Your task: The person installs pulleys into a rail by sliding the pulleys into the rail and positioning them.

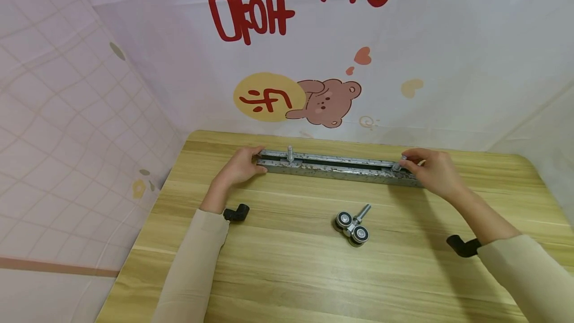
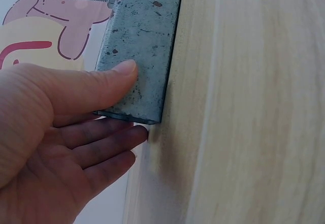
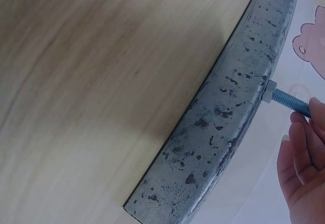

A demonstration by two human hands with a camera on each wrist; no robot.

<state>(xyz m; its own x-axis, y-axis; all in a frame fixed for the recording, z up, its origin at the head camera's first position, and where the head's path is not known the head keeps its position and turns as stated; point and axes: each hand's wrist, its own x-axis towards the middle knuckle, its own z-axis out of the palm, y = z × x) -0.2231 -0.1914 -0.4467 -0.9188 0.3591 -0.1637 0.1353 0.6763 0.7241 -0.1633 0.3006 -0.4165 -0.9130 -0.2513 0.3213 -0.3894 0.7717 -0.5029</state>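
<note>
A speckled grey metal channel track lies along the back of the table, slot upward, with a threaded bolt standing up from it near each end. My left hand grips the track's left end; in the left wrist view the thumb presses its front face. The left bolt stands untouched near that hand. At the other end, my right hand pinches the tip of the right bolt, whose nut sits by the slot. What carries each bolt inside the track is mostly hidden.
A roller trolley with wheels and a threaded bolt lies on the wooden table, in front of the track. Black angled pieces show beside both wrists. A printed white cloth hangs close behind the table.
</note>
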